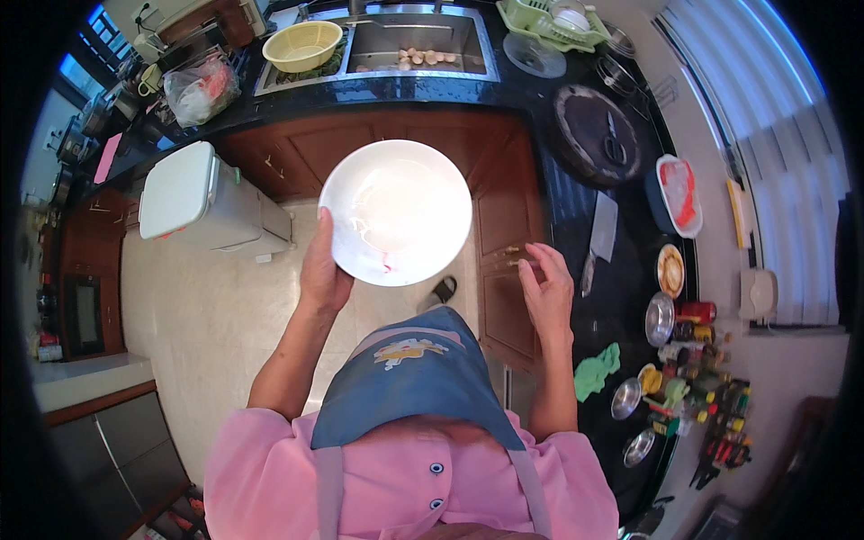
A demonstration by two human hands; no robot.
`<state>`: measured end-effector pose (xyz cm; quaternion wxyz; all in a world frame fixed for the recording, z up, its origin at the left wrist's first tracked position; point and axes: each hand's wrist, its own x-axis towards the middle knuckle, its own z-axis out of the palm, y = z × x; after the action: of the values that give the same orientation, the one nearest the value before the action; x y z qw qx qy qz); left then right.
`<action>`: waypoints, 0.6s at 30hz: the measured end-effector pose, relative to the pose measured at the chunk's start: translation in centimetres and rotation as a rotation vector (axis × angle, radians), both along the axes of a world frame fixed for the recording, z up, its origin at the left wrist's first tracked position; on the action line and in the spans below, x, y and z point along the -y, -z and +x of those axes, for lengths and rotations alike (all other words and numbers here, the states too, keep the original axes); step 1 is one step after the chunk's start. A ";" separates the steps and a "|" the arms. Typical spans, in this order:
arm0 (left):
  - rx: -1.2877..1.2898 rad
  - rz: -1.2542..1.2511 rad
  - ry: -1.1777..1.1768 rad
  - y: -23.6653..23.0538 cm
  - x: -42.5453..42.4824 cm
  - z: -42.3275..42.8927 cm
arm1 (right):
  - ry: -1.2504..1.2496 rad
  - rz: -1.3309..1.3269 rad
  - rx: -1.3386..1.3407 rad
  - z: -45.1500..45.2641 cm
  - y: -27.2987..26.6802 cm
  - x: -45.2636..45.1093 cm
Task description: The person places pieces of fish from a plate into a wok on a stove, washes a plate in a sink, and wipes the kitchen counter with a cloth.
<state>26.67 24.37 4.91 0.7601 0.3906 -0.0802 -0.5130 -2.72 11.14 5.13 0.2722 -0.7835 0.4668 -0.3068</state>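
Observation:
My left hand (325, 270) grips the lower left rim of a white bowl (398, 209), its thumb over the edge. The bowl is held over the floor in front of me, its inside facing up; it looks wet and has a small red mark near its lower rim. My right hand (548, 283) is apart from the bowl, beside the dark counter's front edge, fingers slightly bent and holding nothing. On the counter to its right lies a cleaver (601, 236), and beyond that a round chopping board (584, 138) with scissors (613, 145) on it. A green cloth (597, 371) lies nearer to me.
A steel sink (378, 44) holds several eggshells (425, 57); a yellow basket (302, 46) sits at its left side. A white bin (177, 189) stands on the left. Along the right counter are a blue-and-white dish (653, 196), steel bowls (659, 319) and several bottles. A green dish rack (526, 17) stands behind.

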 end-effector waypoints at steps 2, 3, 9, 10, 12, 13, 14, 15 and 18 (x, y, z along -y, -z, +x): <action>0.007 -0.028 -0.102 0.1 1.3 2.9 | -0.046 0.059 0.042 3.1 0.2 3.3; 0.014 -0.029 -0.112 0.0 1.9 4.2 | -0.057 0.058 0.049 4.5 0.5 5.2; 0.042 0.029 -0.388 0.6 5.6 11.2 | -0.153 -0.026 0.018 12.2 2.1 17.5; 0.063 0.039 -0.406 0.6 5.9 12.2 | -0.165 -0.044 0.033 13.5 2.0 19.3; 0.037 0.064 -0.451 0.6 7.3 14.0 | -0.196 -0.079 -0.008 16.5 1.7 22.8; 0.008 0.073 -0.498 0.7 8.0 14.6 | -0.210 -0.071 -0.021 18.1 1.5 24.4; -0.005 0.083 -0.509 0.8 8.6 15.2 | -0.249 -0.044 0.006 19.8 1.4 25.6; -0.005 0.066 -0.522 0.9 9.3 15.9 | -0.291 -0.027 0.037 21.6 1.2 26.9; -0.022 0.038 -0.534 1.4 11.7 18.4 | -0.332 -0.052 0.032 26.6 0.2 30.3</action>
<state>45.08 12.72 3.47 0.8619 0.4066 0.0433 -0.2999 23.85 -19.13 4.95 0.3062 -0.8516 0.3186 -0.2819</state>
